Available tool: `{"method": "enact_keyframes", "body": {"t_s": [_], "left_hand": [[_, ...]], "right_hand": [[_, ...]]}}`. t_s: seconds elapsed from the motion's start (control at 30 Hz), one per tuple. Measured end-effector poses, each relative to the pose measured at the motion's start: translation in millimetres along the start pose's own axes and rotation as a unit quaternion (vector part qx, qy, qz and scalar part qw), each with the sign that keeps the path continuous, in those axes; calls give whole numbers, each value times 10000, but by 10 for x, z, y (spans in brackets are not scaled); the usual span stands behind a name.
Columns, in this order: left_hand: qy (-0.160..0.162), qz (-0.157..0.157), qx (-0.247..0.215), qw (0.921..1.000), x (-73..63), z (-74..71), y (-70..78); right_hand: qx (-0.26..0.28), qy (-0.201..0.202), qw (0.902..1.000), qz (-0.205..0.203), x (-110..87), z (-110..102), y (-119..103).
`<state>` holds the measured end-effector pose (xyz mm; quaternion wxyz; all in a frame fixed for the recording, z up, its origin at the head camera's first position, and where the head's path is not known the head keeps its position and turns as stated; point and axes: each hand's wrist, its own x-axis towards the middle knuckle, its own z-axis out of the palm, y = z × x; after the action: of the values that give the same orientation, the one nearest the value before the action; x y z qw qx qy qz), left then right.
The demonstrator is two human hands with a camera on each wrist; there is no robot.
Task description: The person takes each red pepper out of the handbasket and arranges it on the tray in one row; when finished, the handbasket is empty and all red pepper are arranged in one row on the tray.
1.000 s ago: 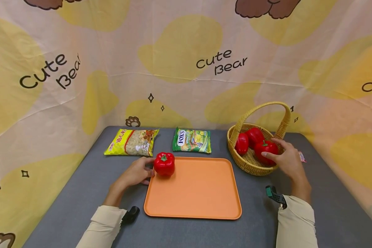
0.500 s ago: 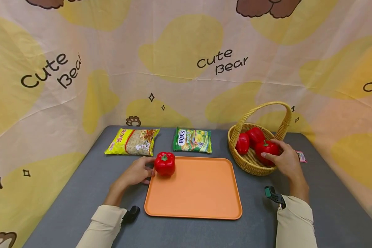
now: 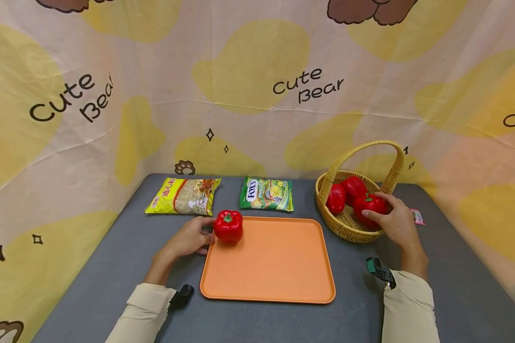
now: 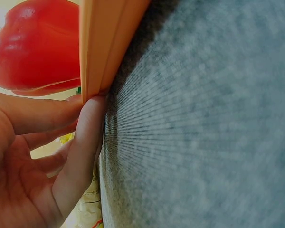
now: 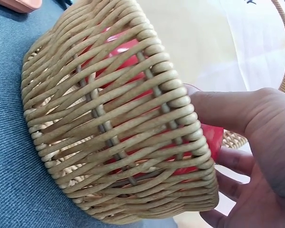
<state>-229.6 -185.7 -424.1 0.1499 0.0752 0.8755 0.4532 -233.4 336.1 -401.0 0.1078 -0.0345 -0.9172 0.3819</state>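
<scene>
At the orange tray's (image 3: 268, 262) far left corner, my left hand (image 3: 190, 237) pinches the rim between thumb and a finger; the left wrist view shows the tray edge (image 4: 102, 52) between them. Right beside those fingers, a red bell pepper (image 3: 228, 226) stands upright on the tray, green stem up. My right hand (image 3: 398, 220) reaches over the near right rim of a wicker basket (image 3: 347, 232), holding another red bell pepper (image 3: 370, 209) inside it. The basket wall (image 5: 118, 109) partly hides this pepper in the right wrist view.
Two more red peppers, one at the left (image 3: 335, 199) and one behind (image 3: 354, 189), lie in the basket under its tall handle (image 3: 365, 145). A yellow food bag (image 3: 183, 196) and a green candy bag (image 3: 266, 194) lie behind the tray. A small pink packet (image 3: 417, 216) lies right of the basket.
My right hand has shifted very slightly left at the pepper, and more of the pink packet shows. The left hand, the tray and its pepper have stayed put.
</scene>
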Motion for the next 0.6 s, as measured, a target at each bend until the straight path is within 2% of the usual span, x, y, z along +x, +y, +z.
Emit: {"method": "enact_keyframes", "body": {"t_s": [0.37, 0.6], "left_hand": [[-48, -3, 37, 10000, 9, -19, 11], [-56, -39, 29, 10000, -3, -19, 17]], "right_hand": [[230, 135, 9996, -111, -35, -107, -146], [235, -203, 9994, -157, -91, -217, -328]]}}
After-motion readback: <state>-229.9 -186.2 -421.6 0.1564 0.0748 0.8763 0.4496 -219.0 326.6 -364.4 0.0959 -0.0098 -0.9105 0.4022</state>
